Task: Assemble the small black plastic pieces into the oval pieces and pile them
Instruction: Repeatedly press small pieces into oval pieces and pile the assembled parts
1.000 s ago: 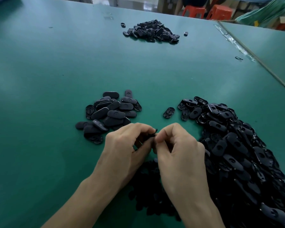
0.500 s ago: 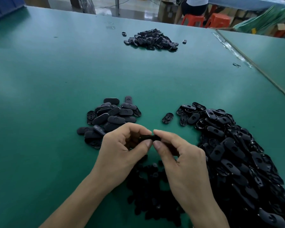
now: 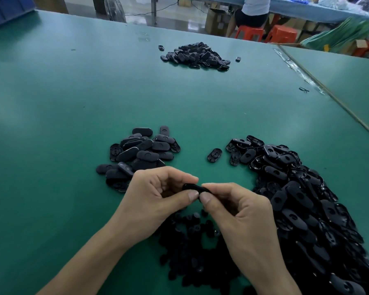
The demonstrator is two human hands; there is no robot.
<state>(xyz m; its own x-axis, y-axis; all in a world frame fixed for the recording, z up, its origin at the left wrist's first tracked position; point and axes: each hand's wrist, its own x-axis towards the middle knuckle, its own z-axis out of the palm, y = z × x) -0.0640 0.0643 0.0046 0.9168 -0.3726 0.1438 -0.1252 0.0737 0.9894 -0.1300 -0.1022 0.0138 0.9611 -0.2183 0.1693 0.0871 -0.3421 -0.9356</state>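
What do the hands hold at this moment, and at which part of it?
Both hands share one black oval piece. The left hand pinches its left end between thumb and forefinger; the right hand pinches its right end likewise.

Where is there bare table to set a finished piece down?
Bare: table left of the near-left pile and left hand; wide band between that pile and the far pile; narrow lane between near-left pile and right heap, holding one lone oval. Crowded: small pieces under both hands, right heap beside the right hand.
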